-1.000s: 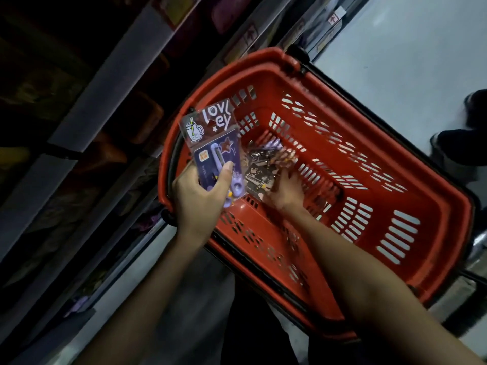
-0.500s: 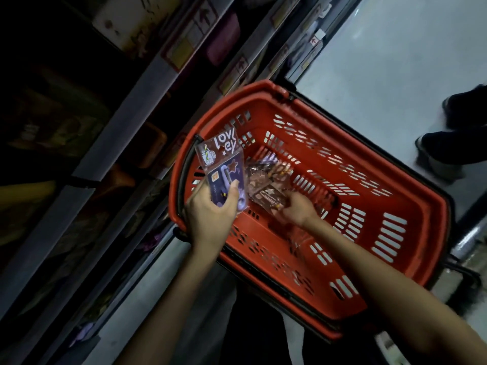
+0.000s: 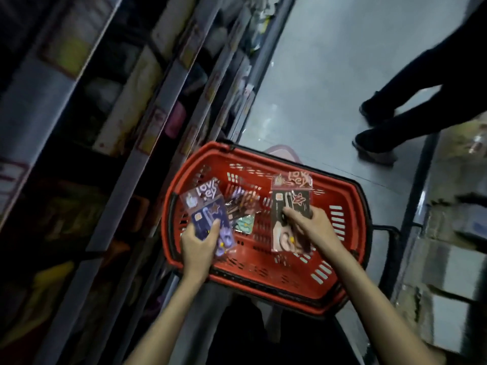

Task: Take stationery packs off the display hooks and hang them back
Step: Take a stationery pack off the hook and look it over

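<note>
My left hand (image 3: 199, 242) grips a purple stationery pack (image 3: 204, 206) over the left side of a red shopping basket (image 3: 263, 283). My right hand (image 3: 309, 226) holds a dark brown stationery pack (image 3: 291, 196) above the basket's right half, thumb on its front. Both packs stand upright with pale header cards on top. More packs (image 3: 243, 209) lie at the bottom of the basket between my hands.
Dim store shelving (image 3: 126, 101) with price labels runs along the left. A person's dark legs and shoes (image 3: 379, 127) stand on the grey floor at the upper right. Cardboard boxes (image 3: 453, 248) sit at the right edge.
My right hand has lifted a dark brown pack out of the basket and moved it right. The view swung so the basket sits lower; the left hand kept its purple pack.
</note>
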### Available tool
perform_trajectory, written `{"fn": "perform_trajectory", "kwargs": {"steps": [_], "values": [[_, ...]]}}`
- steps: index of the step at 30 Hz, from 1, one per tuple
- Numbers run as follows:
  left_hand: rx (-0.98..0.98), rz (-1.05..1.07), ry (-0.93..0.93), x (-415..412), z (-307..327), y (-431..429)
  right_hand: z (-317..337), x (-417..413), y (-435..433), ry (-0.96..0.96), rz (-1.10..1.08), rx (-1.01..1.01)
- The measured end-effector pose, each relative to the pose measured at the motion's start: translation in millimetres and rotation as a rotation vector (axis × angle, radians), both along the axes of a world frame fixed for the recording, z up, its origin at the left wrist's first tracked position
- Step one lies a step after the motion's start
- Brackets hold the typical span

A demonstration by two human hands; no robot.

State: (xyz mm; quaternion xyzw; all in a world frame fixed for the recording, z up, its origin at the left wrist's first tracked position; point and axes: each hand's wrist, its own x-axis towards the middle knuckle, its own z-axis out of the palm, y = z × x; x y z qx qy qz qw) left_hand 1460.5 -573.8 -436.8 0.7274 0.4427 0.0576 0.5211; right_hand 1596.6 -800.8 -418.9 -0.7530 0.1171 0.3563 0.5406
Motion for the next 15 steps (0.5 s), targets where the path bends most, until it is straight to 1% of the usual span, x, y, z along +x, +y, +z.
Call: {"fn": "perform_trajectory", "kwargs": {"steps": [3,6,12,15], "values": [[-0.037,-0.071,-0.057,11,17,-2,31,-11,-18,-0.059,-0.040,-0.011],[-0.165,-0.115,-0.063,27,31,-8,58,-23,-42,-0.102,-0.103,-0.013],[-0.365,-0.220,-0.086,53,66,-50,92,-53,-92,-0.191,-0.331,-0.049],[-0.394,-0.289,-0.110,57,88,-82,107,-70,-122,-0.249,-0.430,-0.065]]}}
